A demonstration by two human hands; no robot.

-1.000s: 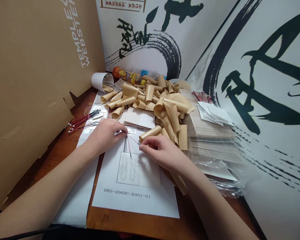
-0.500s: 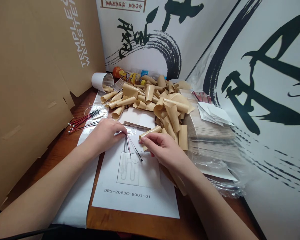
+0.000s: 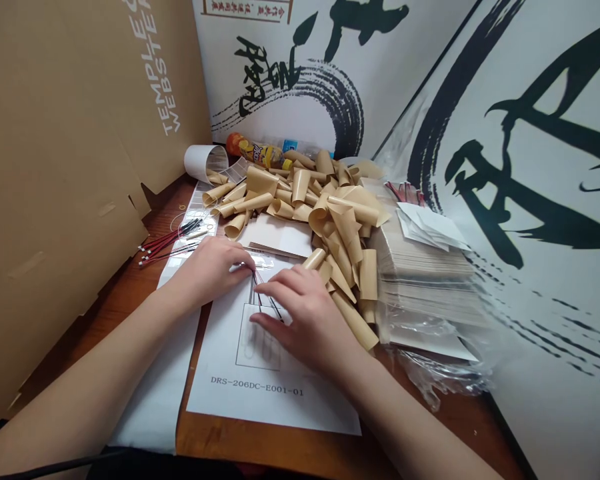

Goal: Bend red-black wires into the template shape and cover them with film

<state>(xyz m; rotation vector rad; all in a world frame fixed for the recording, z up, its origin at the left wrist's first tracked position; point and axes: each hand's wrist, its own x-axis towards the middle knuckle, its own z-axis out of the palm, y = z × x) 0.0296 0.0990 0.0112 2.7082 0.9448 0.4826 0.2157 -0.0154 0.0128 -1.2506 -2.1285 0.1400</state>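
My left hand pinches thin dark and red wires between thumb and fingertips, near the top of a printed drawing. The wires hang down over the outlined square on the white sheet, which reads DRS-206DC-E001-01. Over the right part of that drawing hovers my right hand, thumb and fingers apart, its fingertips close beside the wires. Whether it touches them I cannot tell. The right side of the square is hidden behind this hand.
Curled brown paper pieces pile up behind the hands. A stack of pale sheets in clear plastic stands right. More red and black wires lie left, near a cardboard wall. A bottle lies at the back.
My right hand has moved left from a curled brown paper piece to beside the wires, and its fingers have spread. My left hand keeps its pinch in nearly the same place.
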